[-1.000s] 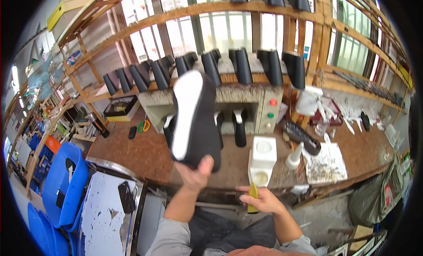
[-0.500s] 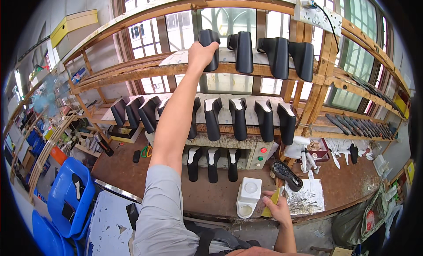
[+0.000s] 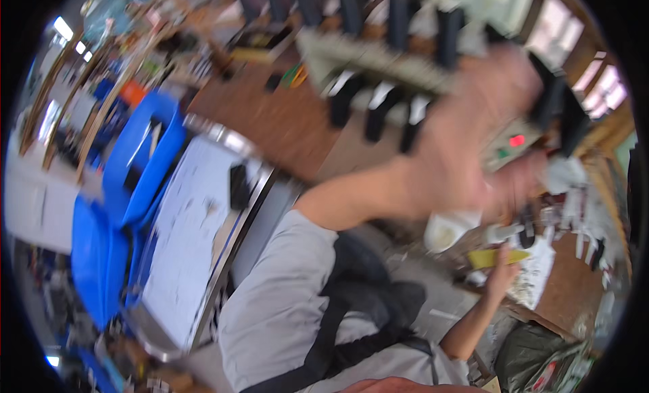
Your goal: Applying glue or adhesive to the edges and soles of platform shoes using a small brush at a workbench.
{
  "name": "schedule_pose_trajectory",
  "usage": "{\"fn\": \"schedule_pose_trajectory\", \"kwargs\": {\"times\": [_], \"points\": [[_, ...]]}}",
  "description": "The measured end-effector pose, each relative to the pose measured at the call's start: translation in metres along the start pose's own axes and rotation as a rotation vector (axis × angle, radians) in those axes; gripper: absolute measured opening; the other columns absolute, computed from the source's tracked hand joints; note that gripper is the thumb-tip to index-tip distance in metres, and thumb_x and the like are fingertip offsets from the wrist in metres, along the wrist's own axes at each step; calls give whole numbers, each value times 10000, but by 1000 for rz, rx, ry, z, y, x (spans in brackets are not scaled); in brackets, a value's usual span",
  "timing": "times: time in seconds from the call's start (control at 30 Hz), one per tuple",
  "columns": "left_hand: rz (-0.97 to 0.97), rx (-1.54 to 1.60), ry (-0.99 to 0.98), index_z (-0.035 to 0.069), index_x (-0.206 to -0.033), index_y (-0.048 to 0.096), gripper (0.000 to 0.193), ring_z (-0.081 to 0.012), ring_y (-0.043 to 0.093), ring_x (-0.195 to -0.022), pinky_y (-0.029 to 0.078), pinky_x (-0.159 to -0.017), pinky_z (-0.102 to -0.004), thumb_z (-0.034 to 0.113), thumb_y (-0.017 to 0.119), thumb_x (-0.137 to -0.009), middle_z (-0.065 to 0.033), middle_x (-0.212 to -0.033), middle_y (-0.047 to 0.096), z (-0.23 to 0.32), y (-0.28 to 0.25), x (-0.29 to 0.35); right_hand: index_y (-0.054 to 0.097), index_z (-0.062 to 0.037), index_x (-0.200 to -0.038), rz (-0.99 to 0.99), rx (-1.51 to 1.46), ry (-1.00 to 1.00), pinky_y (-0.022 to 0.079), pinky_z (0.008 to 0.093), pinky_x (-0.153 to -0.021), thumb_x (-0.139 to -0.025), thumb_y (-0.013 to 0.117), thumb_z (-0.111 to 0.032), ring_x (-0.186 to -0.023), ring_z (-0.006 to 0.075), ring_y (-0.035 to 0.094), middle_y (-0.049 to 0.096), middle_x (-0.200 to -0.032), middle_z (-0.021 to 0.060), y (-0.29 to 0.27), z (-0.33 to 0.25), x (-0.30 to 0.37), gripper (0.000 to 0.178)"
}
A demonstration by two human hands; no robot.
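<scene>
My left hand is raised in front of the shelves, and motion smears its fingers. Whether it holds anything cannot be made out. Lower right, my right hand grips a flat yellow tool, whose working end is unclear. Just left of that tool stands a white container, partly covered by my left hand. Black heel-shaped pieces with white tops stand below the pale machine box. More black heel-shaped pieces line the shelf above, blurred.
A red button shows on the box beside my left hand. On the left are a white-topped table with a black piece on it and blue chairs. The brown workbench carries scissors. A dark bag sits lower right.
My left hand has left the black heel-shaped piece on the upper shelf and come down toward the right. The view has swung left and tilted. My right hand keeps the yellow tool.
</scene>
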State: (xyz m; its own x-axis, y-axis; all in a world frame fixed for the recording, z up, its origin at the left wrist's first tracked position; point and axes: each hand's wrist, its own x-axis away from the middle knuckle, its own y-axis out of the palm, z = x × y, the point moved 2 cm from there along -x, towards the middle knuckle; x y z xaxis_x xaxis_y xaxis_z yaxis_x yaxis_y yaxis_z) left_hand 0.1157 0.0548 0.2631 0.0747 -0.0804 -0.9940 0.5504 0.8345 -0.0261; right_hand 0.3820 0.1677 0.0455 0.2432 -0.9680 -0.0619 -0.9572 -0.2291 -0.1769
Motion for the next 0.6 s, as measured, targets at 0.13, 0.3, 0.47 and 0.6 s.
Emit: {"fn": "schedule_pose_trajectory", "kwargs": {"times": [0.13, 0.3, 0.47, 0.6], "points": [[-305, 267, -353, 1, -1058, 602, 450, -332, 606, -947, 501, -787, -430, 196, 756, -682, -168, -1035, 612, 96, -16, 220, 611, 12, -959, -38, -327, 45, 406, 223, -487, -941, 550, -293, -619, 111, 563, 617, -831, 75, 36, 40, 22, 311], [-588, -572, -1106, 7, -926, 629, 314, -377, 556, -958, 449, -825, -474, 229, 654, -705, -195, -972, 605, 85, -183, 422, 616, 3, -974, -167, -374, 147, 395, 201, -460, -928, 574, -263, -619, 99, 573, 637, -876, 72, 62, 103, 90, 273], [-408, -1216, -1121, -33, -1254, 487, 616, -441, 456, -1186, 336, -1026, -451, 406, 598, -836, -273, -1271, 495, 35, -450, 517, 618, 6, -962, -330, -295, 143, 393, 190, -449, -925, 578, -253, -585, 82, 554, 633, -872, 65, 112, 80, 146, 265], [-361, -1170, -1166, -26, -1247, 497, 616, -438, 458, -1183, 342, -1020, -451, 411, 605, -827, -265, -1264, 502, 16, -494, 559, 626, 5, -937, -496, -152, 16, 393, 196, -448, -929, 571, -254, -588, 74, 544, 619, -825, 47, 146, 59, 166, 266]]}}
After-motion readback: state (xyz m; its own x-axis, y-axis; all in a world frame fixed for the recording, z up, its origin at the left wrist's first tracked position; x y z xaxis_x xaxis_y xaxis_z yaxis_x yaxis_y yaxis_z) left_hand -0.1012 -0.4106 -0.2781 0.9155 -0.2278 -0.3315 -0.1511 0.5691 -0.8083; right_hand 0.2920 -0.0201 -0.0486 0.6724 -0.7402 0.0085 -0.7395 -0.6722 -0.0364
